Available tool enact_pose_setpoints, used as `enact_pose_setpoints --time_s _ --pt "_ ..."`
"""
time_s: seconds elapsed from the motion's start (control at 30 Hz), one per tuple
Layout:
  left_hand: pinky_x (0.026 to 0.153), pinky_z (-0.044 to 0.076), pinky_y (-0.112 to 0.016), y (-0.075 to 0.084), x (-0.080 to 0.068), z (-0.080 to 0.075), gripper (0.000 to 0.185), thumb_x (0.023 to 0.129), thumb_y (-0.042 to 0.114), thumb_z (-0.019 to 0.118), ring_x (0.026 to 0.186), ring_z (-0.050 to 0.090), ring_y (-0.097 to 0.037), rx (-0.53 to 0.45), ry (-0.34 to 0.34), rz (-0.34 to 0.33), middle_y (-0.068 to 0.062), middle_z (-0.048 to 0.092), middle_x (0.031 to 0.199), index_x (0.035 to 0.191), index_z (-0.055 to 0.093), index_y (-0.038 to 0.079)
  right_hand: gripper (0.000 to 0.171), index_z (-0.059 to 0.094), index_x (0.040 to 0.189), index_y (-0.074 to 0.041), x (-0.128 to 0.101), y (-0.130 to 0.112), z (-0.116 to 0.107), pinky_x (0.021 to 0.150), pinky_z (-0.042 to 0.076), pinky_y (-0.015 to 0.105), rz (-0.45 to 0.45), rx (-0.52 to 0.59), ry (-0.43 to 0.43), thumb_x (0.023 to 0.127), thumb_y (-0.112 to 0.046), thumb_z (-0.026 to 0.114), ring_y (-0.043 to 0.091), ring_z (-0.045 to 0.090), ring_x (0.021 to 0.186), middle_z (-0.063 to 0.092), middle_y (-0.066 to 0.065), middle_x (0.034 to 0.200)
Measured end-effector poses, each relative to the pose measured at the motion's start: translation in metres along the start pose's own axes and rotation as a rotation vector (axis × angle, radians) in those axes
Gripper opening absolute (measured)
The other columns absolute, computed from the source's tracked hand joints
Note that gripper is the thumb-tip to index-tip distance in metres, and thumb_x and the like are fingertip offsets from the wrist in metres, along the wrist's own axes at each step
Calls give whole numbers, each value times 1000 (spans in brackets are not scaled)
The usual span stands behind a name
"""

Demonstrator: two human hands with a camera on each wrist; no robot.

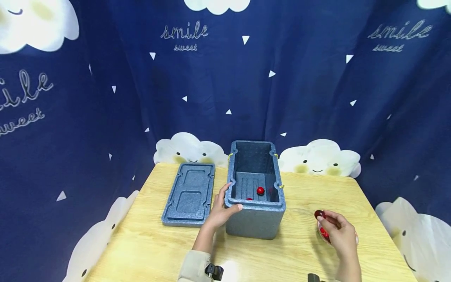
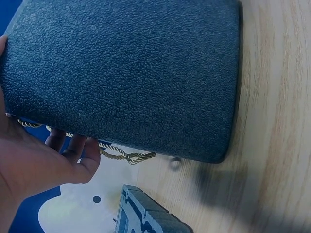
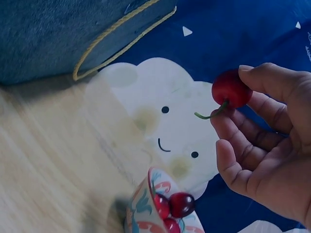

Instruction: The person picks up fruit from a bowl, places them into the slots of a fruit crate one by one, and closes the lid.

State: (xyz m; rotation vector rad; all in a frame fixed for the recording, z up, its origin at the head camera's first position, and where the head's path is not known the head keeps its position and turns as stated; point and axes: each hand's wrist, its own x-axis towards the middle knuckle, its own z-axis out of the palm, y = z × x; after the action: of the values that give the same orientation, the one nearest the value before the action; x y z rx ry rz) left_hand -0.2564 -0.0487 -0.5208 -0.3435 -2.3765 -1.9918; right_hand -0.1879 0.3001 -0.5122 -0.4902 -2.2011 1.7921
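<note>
The left hand (image 1: 219, 213) is gripping the box (image 1: 253, 223) at its near left corner, thumb lying across the front and fingers bending against the side. The right hand (image 1: 341, 233) is pinching a cherry (image 3: 229, 90), its green stem sticking out, and is holding it near the bowl (image 3: 140, 208), where more cherries (image 3: 181, 204) are resting. Two red fruits (image 1: 260, 190) are lying inside the box, one mostly hidden by the front wall. Left of the box, the lid (image 1: 188, 194) is lying on the table (image 1: 141, 243).

Gripping with left hand (image 1: 219, 213), thumb (image 1: 235, 209) spread from fingers (image 1: 221, 194); pinching with right hand (image 1: 341, 232), lower fingers (image 3: 229, 167) loosely curled.
</note>
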Motion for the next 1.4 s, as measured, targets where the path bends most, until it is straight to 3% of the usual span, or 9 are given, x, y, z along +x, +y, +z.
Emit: enact_pose_setpoints --time_s 0.17,0.73,1.13,1.2,1.4 --pt "97 24 -55 0 -2 -1 84 72 31 77 120 31 -31 -3 -12 -15 -18 30 132 142 31 33 44 58 117 1 1 -6 5 67 45 13 -99 -139 31 83 -23 71 -3 55 80 60 -15 88" --pt "96 26 -55 1 -1 -2 84 71 32 77 117 33 -31 2 -7 -6 -18 32 130 142 32 32 41 59 115 2 13 -41 19 66 44 15 -169 -127 -11 84 -22 71 1 55 78 60 -8 88" --pt "97 26 -55 3 -1 -1 83 72 29 76 118 31 -31 -18 -13 -20 -18 30 131 142 31 34 43 58 114 5 29 -59 25 69 47 18 -317 -99 -197 85 -24 69 6 58 82 62 3 94" --pt "96 26 -55 2 -1 -1 83 72 29 76 118 32 -31 -20 -13 -24 -18 30 130 142 31 34 38 60 112 1 35 -55 25 67 47 18 -351 -36 -233 84 -22 70 8 59 82 63 5 95" --pt "96 26 -53 1 -1 0 84 72 29 76 117 32 -30 -13 -5 -24 -17 31 130 142 31 33 39 60 112 1 42 -68 32 67 46 19 -370 -60 -272 84 -24 70 8 59 81 63 8 96"
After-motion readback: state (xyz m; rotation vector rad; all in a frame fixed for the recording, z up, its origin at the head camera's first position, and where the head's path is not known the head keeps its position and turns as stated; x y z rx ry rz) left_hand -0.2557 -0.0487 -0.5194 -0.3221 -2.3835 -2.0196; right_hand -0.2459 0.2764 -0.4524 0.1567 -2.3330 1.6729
